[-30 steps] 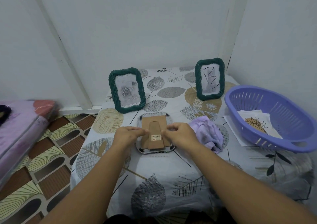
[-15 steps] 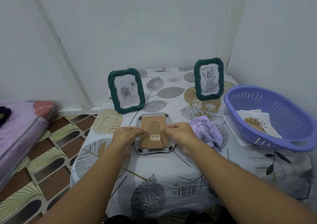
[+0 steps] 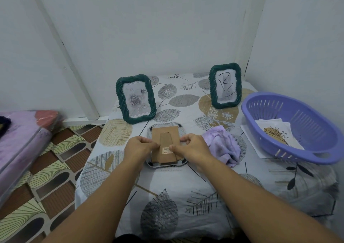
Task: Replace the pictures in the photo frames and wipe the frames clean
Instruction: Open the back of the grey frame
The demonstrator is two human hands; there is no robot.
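The photo frame [image 3: 165,146] lies face down near the middle of the worktop [image 3: 186,187], cardboard back and folded stand uppermost, its long axis running away from the person, the stand's wide foot at the near end. The left hand [image 3: 138,146] and right hand [image 3: 189,147] rest at its two side edges, fingers curled and seemingly pinching the backing's edges. The task looks early: the back is not yet off, two green frames [image 3: 135,98] stand untouched behind, the purple cloth [image 3: 221,146] lies unused, and fresh pictures [image 3: 277,133] wait in the basket [image 3: 307,155].
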